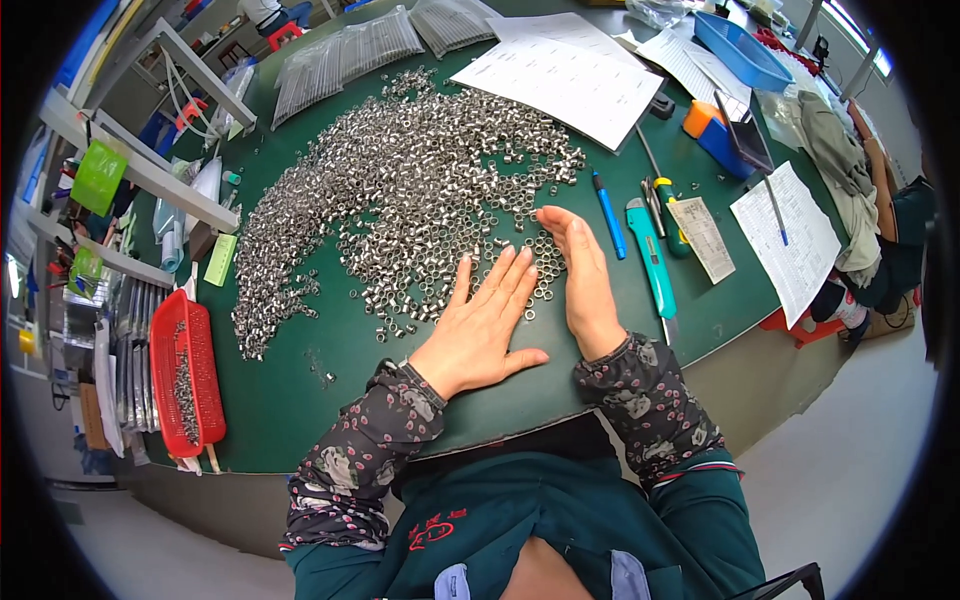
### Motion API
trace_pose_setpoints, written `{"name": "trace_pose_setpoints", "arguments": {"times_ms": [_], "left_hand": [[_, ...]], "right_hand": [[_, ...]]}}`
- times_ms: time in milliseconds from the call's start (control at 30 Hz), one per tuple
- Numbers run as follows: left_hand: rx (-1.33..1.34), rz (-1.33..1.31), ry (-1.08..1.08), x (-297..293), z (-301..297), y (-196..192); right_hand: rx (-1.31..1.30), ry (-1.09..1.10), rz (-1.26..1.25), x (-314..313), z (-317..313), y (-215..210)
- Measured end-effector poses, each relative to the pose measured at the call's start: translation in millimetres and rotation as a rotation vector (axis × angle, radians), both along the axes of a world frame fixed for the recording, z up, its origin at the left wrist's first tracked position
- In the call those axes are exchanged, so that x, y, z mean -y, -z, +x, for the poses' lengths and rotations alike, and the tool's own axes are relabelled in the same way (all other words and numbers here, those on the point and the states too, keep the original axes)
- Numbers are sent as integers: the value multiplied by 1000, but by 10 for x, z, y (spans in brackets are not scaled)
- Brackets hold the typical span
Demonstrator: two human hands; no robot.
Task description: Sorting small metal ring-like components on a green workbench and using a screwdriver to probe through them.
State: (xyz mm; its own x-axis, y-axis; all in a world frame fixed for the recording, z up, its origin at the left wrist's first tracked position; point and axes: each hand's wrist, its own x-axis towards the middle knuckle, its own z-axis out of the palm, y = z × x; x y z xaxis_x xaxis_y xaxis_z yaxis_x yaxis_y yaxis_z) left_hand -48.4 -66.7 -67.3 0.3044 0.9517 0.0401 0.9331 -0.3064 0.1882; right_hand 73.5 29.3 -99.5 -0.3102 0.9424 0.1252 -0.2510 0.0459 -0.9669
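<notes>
Where the work sits: a dark green tabletop [300,400] with a curved near edge, and grey floor showing below it.
Rings: a wide heap of small shiny metal rings [400,190] spreads across the middle of the tabletop, thinning toward the near edge, where its loose fringe lies between the two hands.
Left side: a red mesh basket [185,375] with a few metal pieces in it lies at the near left edge; grey shelving with a green tag stands beyond it.
Far side: clear bags of parts [350,50] and a sheet of white paper [560,80] lie past the heap; a blue tray [740,50] sits far right.
Right side: a blue pen [608,215], a teal utility knife [650,260] and a further printed sheet [790,240] lie beside the right hand.
Arms: both forearms, in dark floral sleeves, come in from the near edge.
Left hand [480,330]: flat, palm down on the tabletop, fingers spread and reaching into the near fringe of rings, holding nothing.
Right hand [580,270]: set on its edge, fingers straight and pressed together, forming a wall against the rings at its left, gripping nothing.
</notes>
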Motion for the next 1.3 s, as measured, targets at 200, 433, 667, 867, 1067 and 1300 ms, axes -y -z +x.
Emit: {"name": "trace_pose_setpoints", "arguments": {"times_ms": [200,433,667,867,1067,1300], "left_hand": [[31,-20,-47,2,-54,-77],[-29,40,-59,-316,-199,64],[-1,80,-58,-212,-169,54],[-14,28,-22,-300,-105,77],[-2,39,-50,-346,-48,91],[54,59,-52,-203,-109,26]], "right_hand": [[8,-7,25,-10,-16,22],[-4,-5,20,-6,4,18],[4,-14,13,3,-8,-16],[-5,-12,19,-1,-15,-3],[37,-2,30,10,3,-21],[-2,-8,26,6,-11,-15]]}}
